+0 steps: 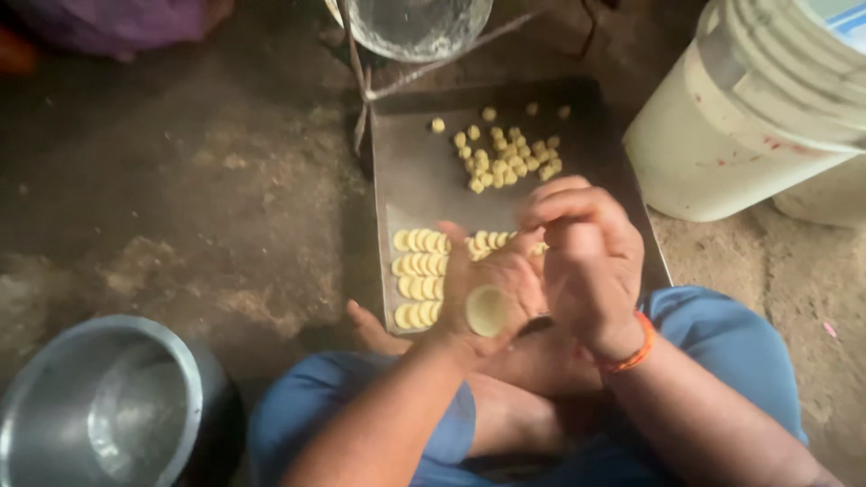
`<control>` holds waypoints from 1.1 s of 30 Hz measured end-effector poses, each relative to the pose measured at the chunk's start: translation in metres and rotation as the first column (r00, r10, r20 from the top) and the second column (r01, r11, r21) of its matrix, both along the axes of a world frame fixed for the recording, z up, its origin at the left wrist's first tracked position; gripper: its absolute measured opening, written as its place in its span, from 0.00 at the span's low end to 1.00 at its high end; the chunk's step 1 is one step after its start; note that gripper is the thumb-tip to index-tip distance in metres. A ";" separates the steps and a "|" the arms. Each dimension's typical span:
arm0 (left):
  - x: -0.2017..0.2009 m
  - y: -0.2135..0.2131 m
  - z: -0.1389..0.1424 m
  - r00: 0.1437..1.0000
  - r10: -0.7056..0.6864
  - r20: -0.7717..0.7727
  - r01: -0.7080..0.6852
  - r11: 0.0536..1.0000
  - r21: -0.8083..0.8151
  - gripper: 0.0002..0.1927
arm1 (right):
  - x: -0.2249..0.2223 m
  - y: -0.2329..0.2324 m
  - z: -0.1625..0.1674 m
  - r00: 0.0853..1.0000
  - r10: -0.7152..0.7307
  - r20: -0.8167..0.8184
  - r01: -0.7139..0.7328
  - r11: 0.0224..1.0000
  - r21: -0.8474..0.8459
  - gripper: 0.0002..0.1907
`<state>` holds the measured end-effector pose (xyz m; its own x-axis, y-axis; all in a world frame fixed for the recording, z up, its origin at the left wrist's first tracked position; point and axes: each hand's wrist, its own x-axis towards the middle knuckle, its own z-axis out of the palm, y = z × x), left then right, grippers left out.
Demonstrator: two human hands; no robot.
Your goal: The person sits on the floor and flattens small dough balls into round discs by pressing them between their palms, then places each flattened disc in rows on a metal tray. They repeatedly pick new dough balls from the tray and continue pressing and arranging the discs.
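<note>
Head view, looking straight down: my left hand [492, 289] is palm-up over the near edge of the metal tray [415, 171], and a flat round disc of pale dough [486, 310] lies on the heel of that palm, fingers loosely spread around it. My right hand [586, 261] sits just beside, touching the left at the fingertips, its fingers bunched narrow; whether they pinch anything, I cannot tell. On the tray, flattened discs [419, 275] lie in neat overlapping rows at the near left, and small dough balls [505, 158] cluster at the far end. The tray rests on the earthen floor. A steel pot [104, 406] stands at lower left, a white bucket [749, 108] at upper right, well apart.
</note>
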<state>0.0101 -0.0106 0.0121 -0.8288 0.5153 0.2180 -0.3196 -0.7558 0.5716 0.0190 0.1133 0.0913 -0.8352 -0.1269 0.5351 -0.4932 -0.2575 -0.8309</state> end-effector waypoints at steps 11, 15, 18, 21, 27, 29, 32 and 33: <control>-0.036 -0.023 -0.013 0.712 0.521 0.471 -0.447 0.853 -0.269 0.33 | -0.033 0.020 0.001 0.989 0.125 0.076 -0.143 0.704 0.696 0.09; -0.038 -0.011 -0.022 0.781 0.570 0.254 -0.412 0.777 -0.476 0.26 | -0.110 0.081 -0.033 0.969 -0.162 0.185 -0.114 0.369 0.922 0.10; -0.033 -0.004 -0.021 0.844 0.517 0.144 -0.370 0.754 -0.542 0.22 | -0.157 0.110 -0.097 0.959 -0.223 0.177 -0.149 0.138 0.979 0.11; -0.031 -0.003 -0.018 0.843 0.522 0.131 -0.375 0.743 -0.555 0.20 | -0.177 0.138 -0.169 0.987 -0.126 0.098 -0.090 0.066 0.994 0.12; -0.032 -0.006 -0.019 0.821 0.553 0.140 -0.400 0.733 -0.550 0.20 | -0.193 0.172 -0.256 0.916 -0.346 0.202 -0.227 -0.032 0.973 0.21; -0.028 -0.005 -0.021 0.813 0.560 0.160 -0.393 0.731 -0.558 0.20 | -0.206 0.174 -0.262 0.966 -0.236 0.107 -0.141 -0.132 0.981 0.22; -0.022 0.000 -0.021 0.819 0.560 0.123 -0.419 0.731 -0.539 0.20 | -0.231 0.171 -0.258 0.963 -0.263 0.065 -0.137 -0.263 0.955 0.18; -0.021 0.001 -0.021 0.826 0.550 0.121 -0.402 0.727 -0.557 0.20 | -0.238 0.170 -0.255 0.960 -0.277 0.037 -0.124 -0.305 0.944 0.18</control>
